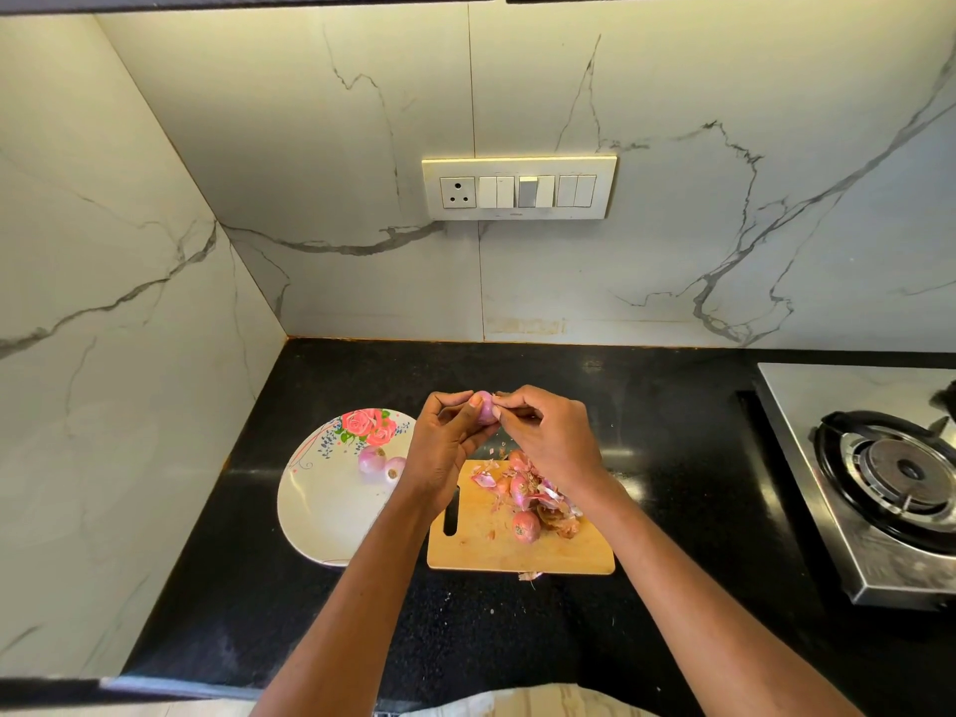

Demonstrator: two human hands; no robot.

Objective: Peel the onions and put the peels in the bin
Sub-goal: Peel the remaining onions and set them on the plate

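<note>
So the person's got a small pink onion (484, 407) held up above the black surface (672, 458), right over the far edge of the wooden cutting board (481, 548). The left hand (445, 442) has its fingers and thumb curled round the onion, and the right hand (548, 432) is pinching at the top of it with its fingertips, looks like a bit of skin, too small to be sure. On the board there's a messy pile of peels (538, 496) and an unpeeled onion (526, 526) at about 6 o'clock from the pile. At 9 o'clock from the board sits a white plate with a rose print (320, 509), holding two peeled onions (380, 464) touching each other. One stray peel (530, 575) lies on the surface just off the board's near edge. Gas stove (890, 473) is way over at 3 o'clock.
</note>
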